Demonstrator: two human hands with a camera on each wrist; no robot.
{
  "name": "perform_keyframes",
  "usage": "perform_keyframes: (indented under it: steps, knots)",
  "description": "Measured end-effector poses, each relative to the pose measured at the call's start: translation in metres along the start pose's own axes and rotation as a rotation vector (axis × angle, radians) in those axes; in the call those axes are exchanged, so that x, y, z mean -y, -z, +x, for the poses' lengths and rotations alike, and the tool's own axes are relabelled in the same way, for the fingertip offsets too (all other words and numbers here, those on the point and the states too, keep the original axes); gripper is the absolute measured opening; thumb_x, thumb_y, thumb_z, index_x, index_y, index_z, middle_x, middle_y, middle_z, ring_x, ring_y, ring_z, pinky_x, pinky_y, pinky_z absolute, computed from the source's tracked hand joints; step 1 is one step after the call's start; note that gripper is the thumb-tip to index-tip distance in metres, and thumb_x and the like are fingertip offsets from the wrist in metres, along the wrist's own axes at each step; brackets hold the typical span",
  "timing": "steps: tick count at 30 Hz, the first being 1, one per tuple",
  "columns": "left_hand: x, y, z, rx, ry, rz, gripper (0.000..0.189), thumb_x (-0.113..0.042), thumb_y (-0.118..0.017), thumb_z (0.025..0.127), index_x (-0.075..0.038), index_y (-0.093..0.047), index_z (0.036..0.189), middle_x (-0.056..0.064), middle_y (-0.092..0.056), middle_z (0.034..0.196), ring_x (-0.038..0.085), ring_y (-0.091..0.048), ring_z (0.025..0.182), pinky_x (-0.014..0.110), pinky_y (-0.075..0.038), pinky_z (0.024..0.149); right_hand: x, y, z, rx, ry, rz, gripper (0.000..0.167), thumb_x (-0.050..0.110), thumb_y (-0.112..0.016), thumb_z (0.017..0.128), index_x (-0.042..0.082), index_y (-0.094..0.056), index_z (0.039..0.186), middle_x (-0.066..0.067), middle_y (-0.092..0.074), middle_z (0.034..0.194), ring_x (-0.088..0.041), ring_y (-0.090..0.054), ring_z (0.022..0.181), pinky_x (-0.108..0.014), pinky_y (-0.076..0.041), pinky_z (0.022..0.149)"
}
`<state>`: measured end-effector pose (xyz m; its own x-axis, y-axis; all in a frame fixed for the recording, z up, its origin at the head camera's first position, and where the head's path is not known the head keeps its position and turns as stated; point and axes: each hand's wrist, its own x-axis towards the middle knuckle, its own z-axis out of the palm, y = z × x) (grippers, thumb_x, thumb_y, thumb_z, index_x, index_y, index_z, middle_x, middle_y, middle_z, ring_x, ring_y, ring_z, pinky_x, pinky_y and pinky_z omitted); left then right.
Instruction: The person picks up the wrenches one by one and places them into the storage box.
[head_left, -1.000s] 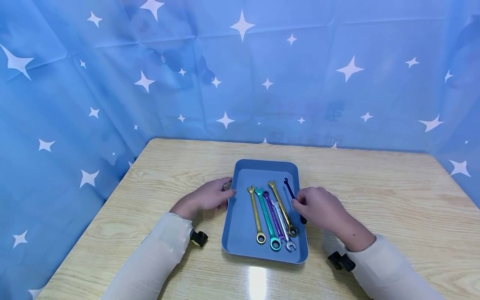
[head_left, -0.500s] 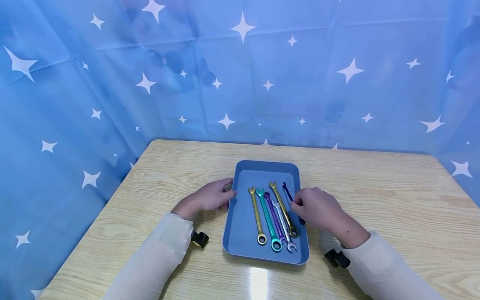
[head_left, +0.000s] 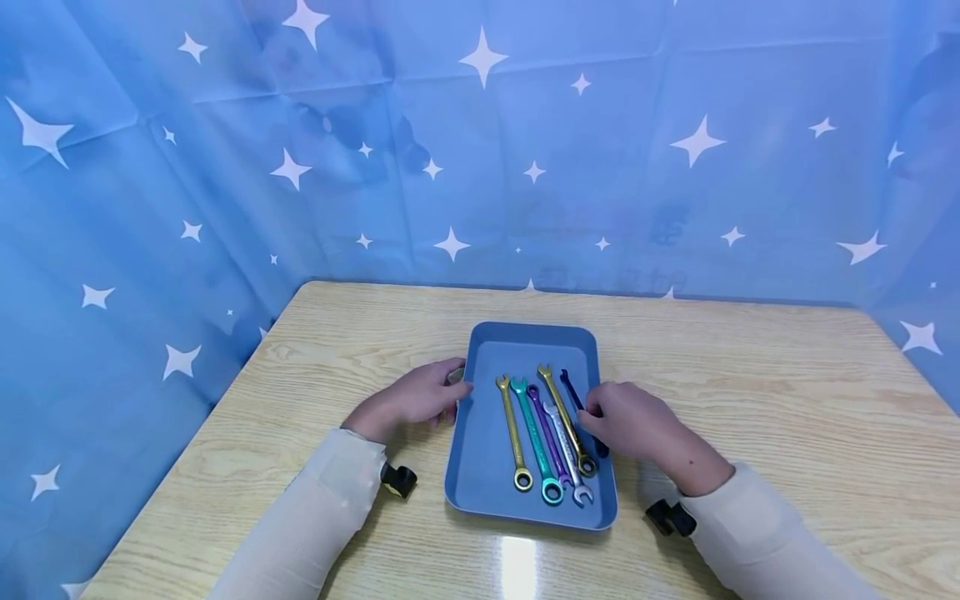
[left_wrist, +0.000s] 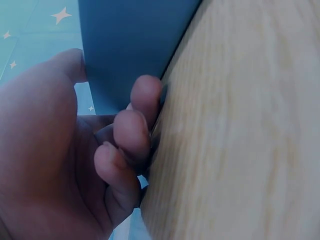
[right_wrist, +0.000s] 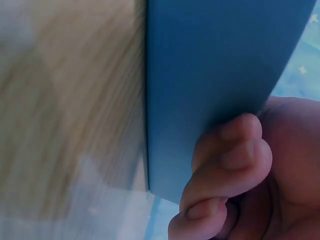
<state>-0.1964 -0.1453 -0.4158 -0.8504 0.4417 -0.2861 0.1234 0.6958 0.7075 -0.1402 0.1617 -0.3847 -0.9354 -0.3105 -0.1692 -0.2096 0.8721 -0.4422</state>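
A blue-grey tray [head_left: 480,467] lies on the table with several combination wrenches in it. My left hand [head_left: 416,392] grips its left wall, thumb over the rim; in the left wrist view the fingers [left_wrist: 131,132] curl low against the outside. Over the right rim, my right hand [head_left: 637,421] pinches a dark wrench [head_left: 573,390] that lies slanted along the tray's right side. In the right wrist view the other fingers [right_wrist: 230,170] curl outside the wall, and the wrench is hidden. Left of it are gold [head_left: 558,396], silver [head_left: 564,442], purple [head_left: 546,421], green [head_left: 534,429] and another gold wrench [head_left: 512,421].
The tray stands on a light wood-grain table [head_left: 360,333]. A blue cloth with white stars [head_left: 600,167] hangs behind and to the left. Black wrist mounts [head_left: 671,517] sit at both sleeves.
My right hand has moved slightly left and toward me, bringing the dark wrench lower and closer to the right gold one. My left hand stays on the tray's wall.
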Motion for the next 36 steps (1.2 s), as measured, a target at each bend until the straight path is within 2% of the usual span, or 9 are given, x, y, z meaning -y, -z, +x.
perform_keyframes:
  steps: [15,20,27,36]
  knots:
    - [-0.001,-0.003,0.001,0.004,-0.012,-0.009,0.06,-0.037,-0.048,0.103,-0.018,-0.031,0.158,0.004,-0.068,0.068,0.02,-0.059,0.048,0.035,-0.052,0.058,-0.004,-0.005,-0.001,0.039,0.001,-0.008,0.036,0.025,-0.064,0.097,0.015,-0.056,0.063,0.004,-0.045,0.056,-0.013,-0.045,0.051,-0.027,-0.034,0.049]
    - [-0.002,-0.003,0.001,0.007,-0.017,-0.01,0.06,-0.037,-0.048,0.103,-0.018,-0.031,0.158,0.004,-0.067,0.068,0.02,-0.058,0.048,0.035,-0.053,0.057,-0.005,-0.004,-0.004,0.017,0.007,-0.02,0.036,0.025,-0.065,0.097,0.015,-0.056,0.063,0.004,-0.044,0.057,-0.013,-0.045,0.051,-0.027,-0.033,0.049]
    - [0.0,-0.001,0.001,0.007,-0.012,-0.001,0.061,-0.037,-0.048,0.103,-0.017,-0.03,0.158,0.004,-0.067,0.068,0.019,-0.058,0.048,0.035,-0.053,0.058,-0.002,-0.001,-0.008,-0.026,-0.006,-0.02,0.019,0.022,-0.065,0.096,0.015,-0.064,0.078,0.002,-0.052,0.063,-0.014,-0.046,0.052,-0.029,-0.036,0.049]
    - [0.003,0.001,-0.003,-0.004,-0.004,-0.028,0.061,-0.036,-0.049,0.103,-0.019,-0.03,0.158,0.005,-0.066,0.067,0.02,-0.057,0.047,0.035,-0.052,0.056,0.005,0.007,-0.01,-0.083,0.008,0.015,0.017,0.024,-0.061,0.097,0.014,-0.066,0.084,0.003,-0.054,0.062,-0.013,-0.047,0.053,-0.028,-0.038,0.049]
